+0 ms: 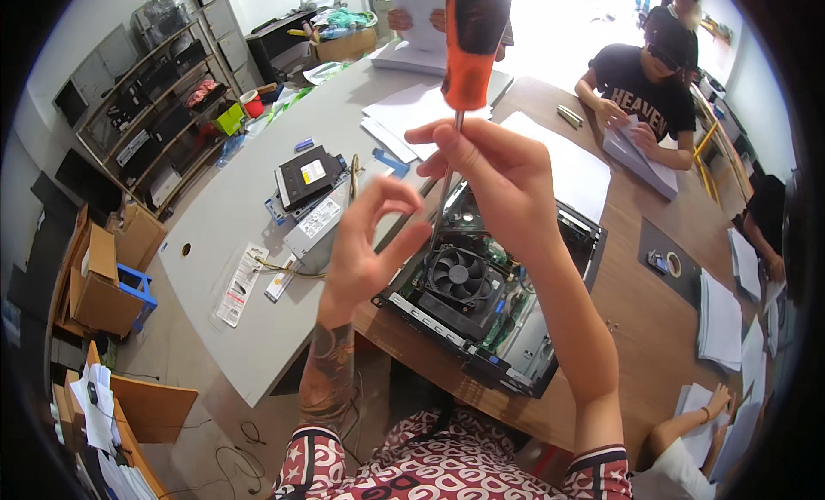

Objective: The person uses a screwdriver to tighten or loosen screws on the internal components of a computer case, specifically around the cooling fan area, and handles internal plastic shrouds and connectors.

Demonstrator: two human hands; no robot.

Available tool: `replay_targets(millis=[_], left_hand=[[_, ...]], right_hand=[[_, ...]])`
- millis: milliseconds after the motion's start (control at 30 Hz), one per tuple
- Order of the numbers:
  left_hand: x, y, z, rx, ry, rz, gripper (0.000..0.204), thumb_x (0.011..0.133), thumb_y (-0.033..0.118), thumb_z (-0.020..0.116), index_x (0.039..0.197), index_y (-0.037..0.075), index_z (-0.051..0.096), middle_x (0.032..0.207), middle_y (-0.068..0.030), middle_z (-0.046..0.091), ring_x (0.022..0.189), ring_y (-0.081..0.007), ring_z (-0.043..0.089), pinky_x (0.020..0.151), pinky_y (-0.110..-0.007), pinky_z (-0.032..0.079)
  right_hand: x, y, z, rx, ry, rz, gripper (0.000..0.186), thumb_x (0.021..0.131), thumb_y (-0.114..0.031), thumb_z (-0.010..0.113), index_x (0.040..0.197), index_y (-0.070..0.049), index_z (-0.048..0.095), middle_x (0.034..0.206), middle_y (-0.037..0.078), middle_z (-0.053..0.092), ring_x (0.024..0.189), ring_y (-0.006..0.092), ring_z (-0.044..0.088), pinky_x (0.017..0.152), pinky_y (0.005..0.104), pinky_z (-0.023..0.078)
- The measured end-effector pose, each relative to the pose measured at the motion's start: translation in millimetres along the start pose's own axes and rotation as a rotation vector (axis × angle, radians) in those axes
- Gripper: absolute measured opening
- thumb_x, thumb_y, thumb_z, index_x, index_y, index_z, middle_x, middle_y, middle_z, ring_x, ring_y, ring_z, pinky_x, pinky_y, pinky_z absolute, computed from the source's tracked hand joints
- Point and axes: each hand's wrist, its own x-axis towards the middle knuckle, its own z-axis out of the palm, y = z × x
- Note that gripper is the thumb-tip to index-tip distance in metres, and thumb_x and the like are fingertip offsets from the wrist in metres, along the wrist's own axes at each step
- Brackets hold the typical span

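Observation:
An orange and black screwdriver [471, 70] stands nearly upright, handle up. My right hand [511, 177] pinches its thin shaft just below the handle. The shaft slants down to the edge of a black cooling fan [459, 275], where the tip is hard to make out. That fan sits inside an uncovered desktop computer case [537, 358], with green circuit board showing around it. My left hand [365, 242] hovers over the near left corner of the case, thumb and fingers curved apart and holding nothing.
Left on the grey table [232, 354] lie an optical drive [311, 173], a metal power supply [318, 226] with cables and a blister pack [241, 285]. Paper stacks [404, 122] stand behind. Across the brown table, a person [649, 96] handles paper; a tape roll [674, 263] lies right.

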Motion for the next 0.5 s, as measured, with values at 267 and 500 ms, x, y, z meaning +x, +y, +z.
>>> replay_targets(millis=[267,500], left_hand=[[-49.9,1.6,28.7,0.749,-0.601,-0.084,0.041,0.080,0.043,0.073,0.094,0.005,0.068,0.095,-0.0117,0.061,0.093,-0.0295,0.059,0.081,-0.041,0.045],[-64.8,-16.1,79.4,1.115,-0.759,-0.282,0.068,0.074,0.058,0.072,0.120,0.012,0.057,0.123,-0.0185,0.045,0.119,-0.0351,0.045,0.089,-0.050,0.046]], right_hand=[[18.2,-28.3,-39.4,-0.050,0.188,-0.143,0.037,0.106,-0.027,0.042,0.117,0.003,0.062,0.075,0.005,0.063,0.055,0.0056,0.045,0.050,0.0197,0.036],[8.5,-37.3,-105.8,0.259,0.575,-0.230,0.033,0.104,-0.025,0.046,0.120,0.001,0.060,0.067,-0.003,0.042,0.051,0.0041,0.026,0.045,0.0215,0.021]])
